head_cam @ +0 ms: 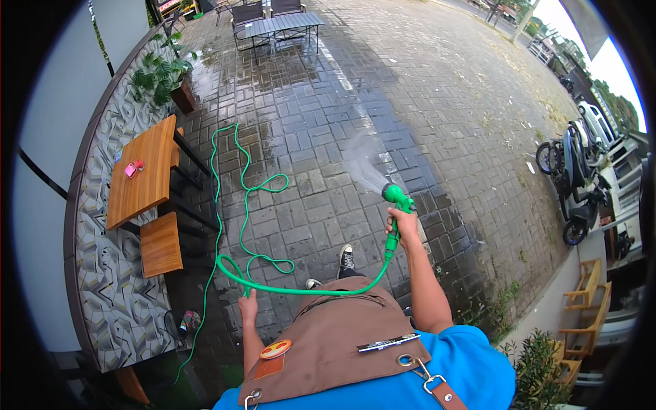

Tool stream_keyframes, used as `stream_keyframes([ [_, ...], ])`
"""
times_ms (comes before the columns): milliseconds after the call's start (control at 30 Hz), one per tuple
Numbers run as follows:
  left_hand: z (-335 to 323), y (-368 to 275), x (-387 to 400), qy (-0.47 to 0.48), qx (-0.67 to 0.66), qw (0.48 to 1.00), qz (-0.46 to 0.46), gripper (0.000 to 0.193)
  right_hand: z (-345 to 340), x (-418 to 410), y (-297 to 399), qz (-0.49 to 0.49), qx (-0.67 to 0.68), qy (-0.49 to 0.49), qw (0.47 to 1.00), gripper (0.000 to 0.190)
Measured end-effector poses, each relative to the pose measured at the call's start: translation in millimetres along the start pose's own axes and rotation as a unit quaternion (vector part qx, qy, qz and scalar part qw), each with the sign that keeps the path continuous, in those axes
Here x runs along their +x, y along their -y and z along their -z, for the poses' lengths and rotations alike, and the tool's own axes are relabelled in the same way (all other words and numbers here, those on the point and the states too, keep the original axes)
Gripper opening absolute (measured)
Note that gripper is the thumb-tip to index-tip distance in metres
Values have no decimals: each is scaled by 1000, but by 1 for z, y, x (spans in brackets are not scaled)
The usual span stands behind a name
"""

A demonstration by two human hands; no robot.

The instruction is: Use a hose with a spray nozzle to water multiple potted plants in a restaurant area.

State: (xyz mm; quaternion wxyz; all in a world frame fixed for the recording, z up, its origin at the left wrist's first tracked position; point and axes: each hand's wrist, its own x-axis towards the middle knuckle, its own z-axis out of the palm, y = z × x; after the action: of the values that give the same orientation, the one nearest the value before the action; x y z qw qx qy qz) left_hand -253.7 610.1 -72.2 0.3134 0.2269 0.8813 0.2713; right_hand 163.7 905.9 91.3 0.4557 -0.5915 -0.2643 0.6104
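My right hand (405, 223) is wrapped around the handle of a green hose spray nozzle (393, 192). A fan of water (365, 163) sprays from its head towards the upper left, over the paving. From the nozzle's base the green garden hose (318, 292) sags across the front of my brown apron (338, 338) to my left hand (248, 307), low at the left, whose fingers close on a loop of it. Beyond that hand, more hose lies in loose loops on the grey block paving (318, 220), part of which is wet and dark.
At the left stand a wooden table (146, 174) with small pink items, a wooden stool (161, 245) and a potted plant (183, 96). A slatted folding table (284, 25) with chairs is at the top. Motorbikes (574, 164) are parked at the right, near wooden benches (587, 312).
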Motion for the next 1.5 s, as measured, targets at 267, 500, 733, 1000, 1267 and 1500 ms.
stream_keyframes([
  [267, -10, -22, 4, -9, 15, 995, -101, 41, 30, 23, 15, 99, 31, -123, 987, 11],
  [500, -10, -50, -13, 27, 57, 997, -44, 41, 50, 32, 38, 92, 48, -128, 986, 11],
  [733, -22, -44, -26, -53, 4, 992, -113, 35, 28, 43, 93, 126, 152, -18, 980, 12],
  [1000, -41, -35, -40, -51, 76, 993, -73, 40, 34, 76, 136, 125, 169, 48, 977, 14],
  [1267, -49, -70, -77, -49, 89, 994, -46, 48, 128, 114, 19, 0, 11, -125, 992, 12],
  [1500, -52, -74, -98, -33, 158, 987, -19, 48, 153, 101, -25, -51, -31, -177, 982, 8],
])
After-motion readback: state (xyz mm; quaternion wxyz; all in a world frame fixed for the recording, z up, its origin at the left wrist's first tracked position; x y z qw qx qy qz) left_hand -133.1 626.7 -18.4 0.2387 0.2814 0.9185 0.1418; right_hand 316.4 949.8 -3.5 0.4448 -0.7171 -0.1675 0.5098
